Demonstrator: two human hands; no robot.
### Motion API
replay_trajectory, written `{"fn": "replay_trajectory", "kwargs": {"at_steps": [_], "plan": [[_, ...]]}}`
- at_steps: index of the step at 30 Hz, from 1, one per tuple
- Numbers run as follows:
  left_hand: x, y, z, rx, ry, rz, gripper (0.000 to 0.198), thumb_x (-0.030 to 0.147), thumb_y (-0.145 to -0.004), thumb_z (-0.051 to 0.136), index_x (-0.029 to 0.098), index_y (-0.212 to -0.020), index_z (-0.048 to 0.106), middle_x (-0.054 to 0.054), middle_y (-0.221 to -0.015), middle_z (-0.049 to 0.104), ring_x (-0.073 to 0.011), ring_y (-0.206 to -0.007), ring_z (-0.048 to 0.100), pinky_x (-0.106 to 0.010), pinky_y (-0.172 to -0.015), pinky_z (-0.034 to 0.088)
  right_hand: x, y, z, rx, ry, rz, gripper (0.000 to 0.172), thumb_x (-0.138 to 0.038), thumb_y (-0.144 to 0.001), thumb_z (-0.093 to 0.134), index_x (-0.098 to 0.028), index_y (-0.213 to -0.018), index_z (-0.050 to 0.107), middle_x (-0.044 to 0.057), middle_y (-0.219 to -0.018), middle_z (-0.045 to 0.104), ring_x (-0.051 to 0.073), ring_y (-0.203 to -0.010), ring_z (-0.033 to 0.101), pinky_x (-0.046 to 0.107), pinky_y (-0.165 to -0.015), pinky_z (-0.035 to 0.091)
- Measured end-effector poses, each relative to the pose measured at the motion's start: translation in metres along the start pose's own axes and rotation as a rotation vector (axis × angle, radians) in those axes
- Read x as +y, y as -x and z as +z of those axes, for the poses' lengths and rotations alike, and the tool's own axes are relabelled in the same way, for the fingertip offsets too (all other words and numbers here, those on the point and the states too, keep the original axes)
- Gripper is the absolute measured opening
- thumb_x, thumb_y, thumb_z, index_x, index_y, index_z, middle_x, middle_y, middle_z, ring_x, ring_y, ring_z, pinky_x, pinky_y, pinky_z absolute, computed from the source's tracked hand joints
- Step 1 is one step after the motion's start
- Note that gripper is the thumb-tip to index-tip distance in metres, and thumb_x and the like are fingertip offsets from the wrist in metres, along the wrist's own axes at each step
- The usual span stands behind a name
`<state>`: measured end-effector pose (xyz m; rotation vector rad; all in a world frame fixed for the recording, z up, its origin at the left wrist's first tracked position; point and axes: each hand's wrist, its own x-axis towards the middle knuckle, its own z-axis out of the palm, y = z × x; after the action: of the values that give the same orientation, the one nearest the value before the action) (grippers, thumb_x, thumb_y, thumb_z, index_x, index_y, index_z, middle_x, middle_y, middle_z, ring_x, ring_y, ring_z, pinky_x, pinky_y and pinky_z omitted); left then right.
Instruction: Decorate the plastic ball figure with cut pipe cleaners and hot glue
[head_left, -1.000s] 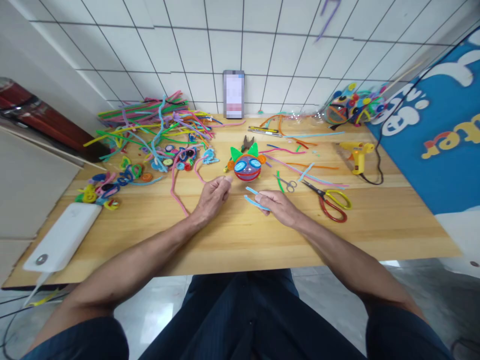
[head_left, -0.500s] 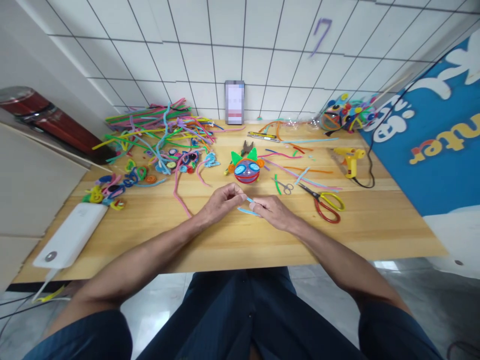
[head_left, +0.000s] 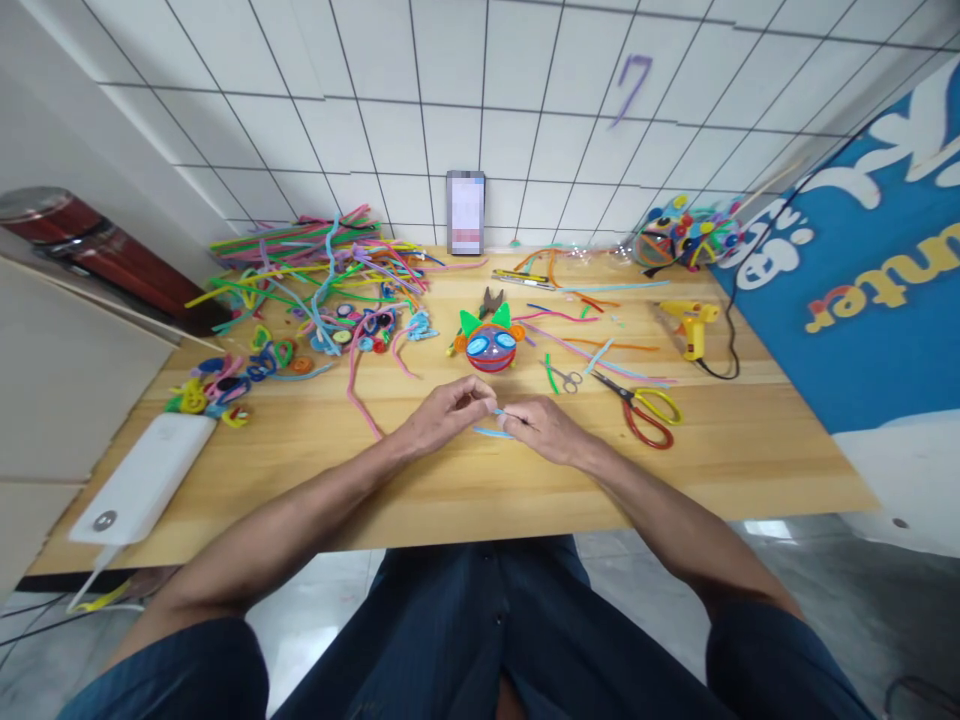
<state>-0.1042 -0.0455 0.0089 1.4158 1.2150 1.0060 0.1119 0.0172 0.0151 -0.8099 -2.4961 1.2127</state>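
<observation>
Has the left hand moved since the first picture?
Yes: judged against the green-eared ball on the table, the left hand has shifted rightward, closer to the right hand.

A phone [head_left: 466, 215] leans against the tiled wall [head_left: 300, 135].

The tabletop [head_left: 420, 495] looks smooth wood; the lower blue strip [head_left: 491, 433], matt; the flask [head_left: 124, 260], glossy metal; the glue gun [head_left: 693, 328], plastic.

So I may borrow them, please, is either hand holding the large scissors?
No, the large scissors lie on the table to the right of the right hand.
</observation>
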Motion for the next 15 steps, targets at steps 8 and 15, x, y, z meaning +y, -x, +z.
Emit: {"fn": "replay_trajectory", "kwargs": {"at_steps": [8,15], "plan": [[-0.002,-0.003,-0.008,-0.043,-0.016,0.009,0.045,0.059,-0.093,0.067,0.017,-0.078,0.065,0.003,-0.069,0.054,-0.0117,-0.065,0.045,-0.024,-0.063,0.036,0.0,0.001,-0.006,-0.04,-0.029,0.057,0.039,-0.038,-0.099,0.046,-0.022,-0.064,0.042,-0.004,-0.059,0.047,0.012,-0.059,0.044,0.029,-0.062,0.025],[-0.007,-0.007,-0.011,-0.043,-0.038,-0.029,0.056,0.069,-0.091,0.065,0.017,-0.072,0.061,0.005,-0.062,0.048,-0.0106,-0.06,0.038,-0.024,-0.058,0.031,0.005,0.003,-0.014,-0.042,-0.112,0.107,0.039,-0.042,-0.099,0.047,-0.022,-0.065,0.048,-0.002,-0.06,0.055,0.013,-0.058,0.052,0.026,-0.061,0.034]]}}
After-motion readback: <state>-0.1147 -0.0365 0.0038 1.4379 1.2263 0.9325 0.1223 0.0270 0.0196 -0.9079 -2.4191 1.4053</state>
